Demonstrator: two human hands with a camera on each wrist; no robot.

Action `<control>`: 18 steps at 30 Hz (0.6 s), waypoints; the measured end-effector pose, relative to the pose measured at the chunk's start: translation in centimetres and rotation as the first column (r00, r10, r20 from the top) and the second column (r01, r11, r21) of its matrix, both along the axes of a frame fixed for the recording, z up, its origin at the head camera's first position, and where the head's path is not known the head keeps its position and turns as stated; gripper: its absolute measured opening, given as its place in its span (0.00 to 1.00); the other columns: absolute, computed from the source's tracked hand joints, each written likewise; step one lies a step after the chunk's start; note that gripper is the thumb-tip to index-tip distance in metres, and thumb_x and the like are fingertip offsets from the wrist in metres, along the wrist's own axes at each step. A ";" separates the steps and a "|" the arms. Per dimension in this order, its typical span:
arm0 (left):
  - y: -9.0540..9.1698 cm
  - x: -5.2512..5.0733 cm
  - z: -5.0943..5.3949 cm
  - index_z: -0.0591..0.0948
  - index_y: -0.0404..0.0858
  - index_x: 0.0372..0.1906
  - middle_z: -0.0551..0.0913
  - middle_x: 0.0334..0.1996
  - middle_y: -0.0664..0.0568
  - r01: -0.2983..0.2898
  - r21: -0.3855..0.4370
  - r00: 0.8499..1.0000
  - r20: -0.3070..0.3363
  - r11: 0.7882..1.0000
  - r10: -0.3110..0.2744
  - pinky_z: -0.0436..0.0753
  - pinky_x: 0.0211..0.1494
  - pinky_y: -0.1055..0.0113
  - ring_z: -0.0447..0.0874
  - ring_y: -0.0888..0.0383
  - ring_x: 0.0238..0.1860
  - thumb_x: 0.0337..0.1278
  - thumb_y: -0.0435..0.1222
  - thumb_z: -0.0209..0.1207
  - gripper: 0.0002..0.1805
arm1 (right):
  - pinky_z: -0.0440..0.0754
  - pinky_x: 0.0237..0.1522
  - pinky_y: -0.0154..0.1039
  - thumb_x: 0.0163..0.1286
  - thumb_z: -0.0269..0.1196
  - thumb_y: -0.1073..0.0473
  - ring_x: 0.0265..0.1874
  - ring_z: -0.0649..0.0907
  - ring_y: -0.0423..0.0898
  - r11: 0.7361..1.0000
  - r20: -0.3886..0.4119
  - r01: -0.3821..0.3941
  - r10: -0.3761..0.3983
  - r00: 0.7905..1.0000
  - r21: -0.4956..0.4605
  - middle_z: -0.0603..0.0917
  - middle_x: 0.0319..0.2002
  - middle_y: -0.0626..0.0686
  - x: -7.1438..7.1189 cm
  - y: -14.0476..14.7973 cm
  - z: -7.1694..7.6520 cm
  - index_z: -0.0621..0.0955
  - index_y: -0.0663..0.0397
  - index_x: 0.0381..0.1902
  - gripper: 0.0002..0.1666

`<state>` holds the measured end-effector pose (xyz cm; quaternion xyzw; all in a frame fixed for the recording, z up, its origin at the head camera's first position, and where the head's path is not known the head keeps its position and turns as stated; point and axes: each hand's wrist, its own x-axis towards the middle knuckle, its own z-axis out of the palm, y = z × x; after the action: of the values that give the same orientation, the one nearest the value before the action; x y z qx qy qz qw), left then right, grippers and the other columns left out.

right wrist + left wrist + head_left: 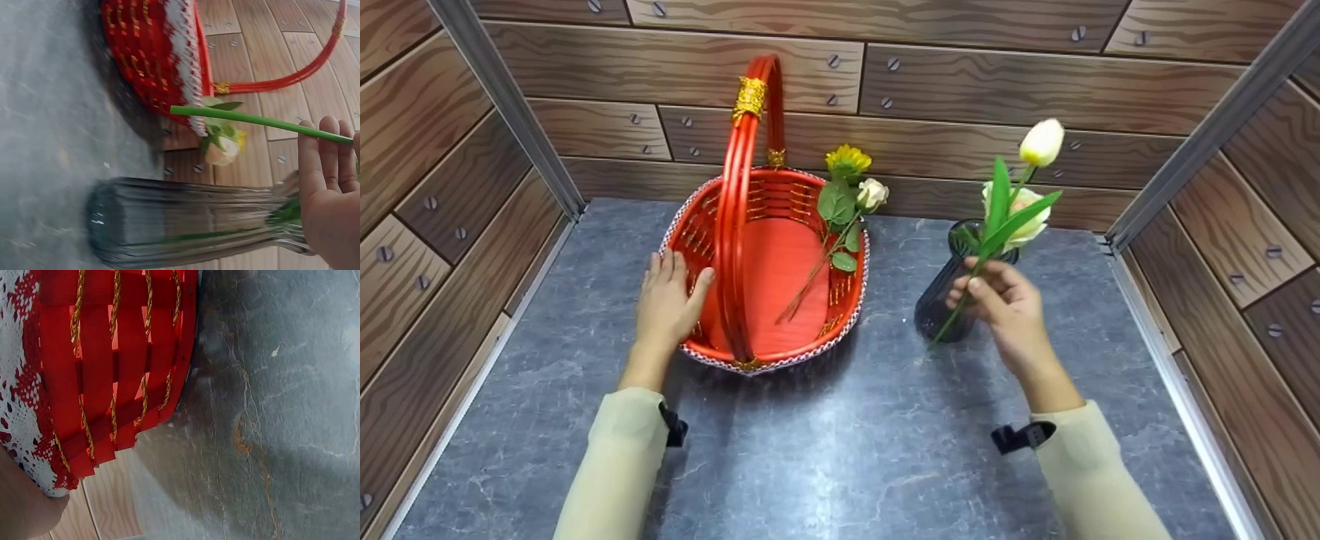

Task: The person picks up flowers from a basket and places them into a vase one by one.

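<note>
In the head view my right hand [1011, 307] pinches the stem of a white-yellow tulip [1042, 142] with green leaves. The bare stem [242, 117] sticks out past my fingers in the right wrist view, outside the glass vase [185, 216]. This ribbed dark vase [941, 304] stands on the table beside that hand. A cream flower [1027, 225] shows at the vase's mouth, partly covered by the tulip leaves. My left hand [667, 300] rests with extended fingers on the left rim of a red woven basket [701, 345].
A white rose [872, 195] and a yellow flower [848, 160] lean on the basket's far right rim, stems inside. The basket's tall red handle [735, 225] arches over it. Wood-patterned panels [945, 90] enclose the grey marbled table [825, 465].
</note>
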<state>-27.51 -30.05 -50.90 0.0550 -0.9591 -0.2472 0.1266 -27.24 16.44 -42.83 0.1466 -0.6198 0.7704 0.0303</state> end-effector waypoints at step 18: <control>-0.1 0.0 0.0 0.54 0.27 0.75 0.48 0.77 0.34 0.005 0.014 1.000 0.025 1.000 -0.005 0.42 0.79 0.44 0.37 0.38 0.78 0.70 0.64 0.34 0.48 | 0.87 0.44 0.45 0.72 0.56 0.71 0.35 0.87 0.49 0.988 0.038 0.004 0.001 0.999 -0.153 0.85 0.36 0.59 -4.2 2.0 5.1 0.74 0.68 0.56 0.16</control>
<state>-27.47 -30.19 -50.89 0.0565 -0.9590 -0.2533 0.1136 -31.49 18.46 -37.74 0.1287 -0.5595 0.8182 0.0302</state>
